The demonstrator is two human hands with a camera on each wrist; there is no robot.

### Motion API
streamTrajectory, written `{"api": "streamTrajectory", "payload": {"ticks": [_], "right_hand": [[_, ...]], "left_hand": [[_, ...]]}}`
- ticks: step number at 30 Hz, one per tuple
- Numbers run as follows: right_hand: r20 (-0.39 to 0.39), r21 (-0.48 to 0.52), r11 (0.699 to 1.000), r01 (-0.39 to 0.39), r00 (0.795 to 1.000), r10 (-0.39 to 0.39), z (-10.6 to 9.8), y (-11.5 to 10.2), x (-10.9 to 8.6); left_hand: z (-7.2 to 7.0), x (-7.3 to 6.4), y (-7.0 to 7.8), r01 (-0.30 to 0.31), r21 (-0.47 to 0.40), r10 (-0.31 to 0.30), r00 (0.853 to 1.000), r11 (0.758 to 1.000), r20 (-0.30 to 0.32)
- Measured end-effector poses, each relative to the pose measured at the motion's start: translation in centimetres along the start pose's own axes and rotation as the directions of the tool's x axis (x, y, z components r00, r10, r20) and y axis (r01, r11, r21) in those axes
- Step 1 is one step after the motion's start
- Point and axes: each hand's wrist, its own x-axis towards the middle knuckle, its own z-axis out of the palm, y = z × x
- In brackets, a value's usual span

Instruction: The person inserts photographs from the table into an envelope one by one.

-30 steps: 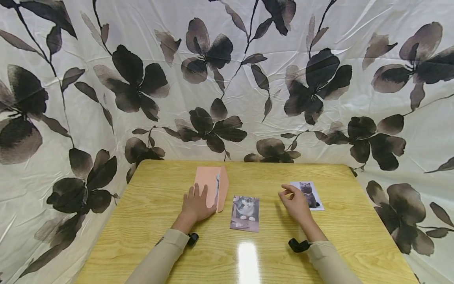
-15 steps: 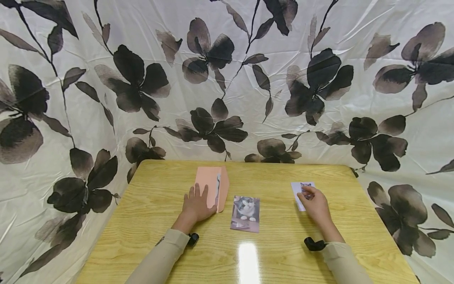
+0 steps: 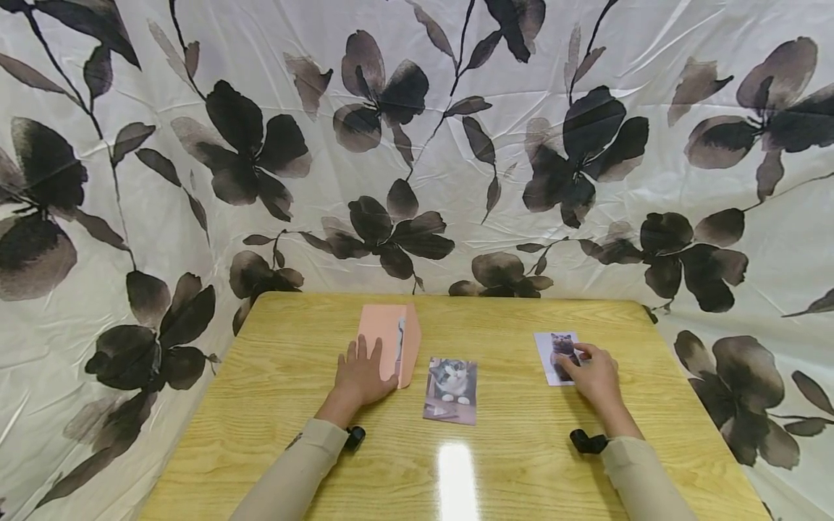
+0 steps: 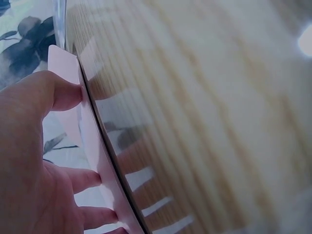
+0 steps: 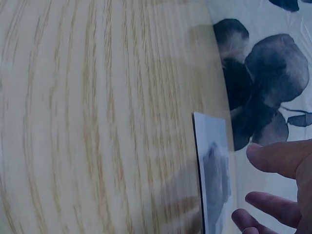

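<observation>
My left hand [image 3: 362, 373] lies with spread fingers on a pink envelope [image 3: 384, 318], whose flap opens to the right. A strip of a picture card [image 3: 399, 340] shows inside the envelope's opening. In the left wrist view, the fingertips and thumb [image 4: 66, 95] press the envelope flat. My right hand [image 3: 596, 376] hovers at the right side of a grey cat photo card [image 3: 548, 354], thumb and fingers apart. The right wrist view shows that card [image 5: 212, 146] flat on the table, with the fingers [image 5: 273, 207] beside it and holding nothing.
Between the hands lies another photo card [image 3: 449, 391] with a grey-and-white cat. Everything rests on a glossy wooden table [image 3: 313, 470], with a light reflection near its front. A white floral cloth [image 3: 456, 166] hangs behind and around it.
My right hand has moved to the right, passing over the grey cat card to its right side and uncovering more of it. The left hand and envelope have stayed in place.
</observation>
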Motion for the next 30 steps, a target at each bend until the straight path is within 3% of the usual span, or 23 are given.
{"api": "streamTrajectory", "payload": {"ticks": [13,30], "right_hand": [[-0.003,-0.082,0.995,-0.058,0.998,0.058,-0.2,1.4,0.6],[-0.006,-0.114,0.990,-0.079,0.997,0.079,-0.3,1.4,0.5]], "left_hand": [[0.1,0.1,-0.1,-0.001,0.004,0.001,1.000,1.000,-0.007],[0.0,0.1,0.0,0.003,-0.005,-0.003,1.000,1.000,-0.008]]}}
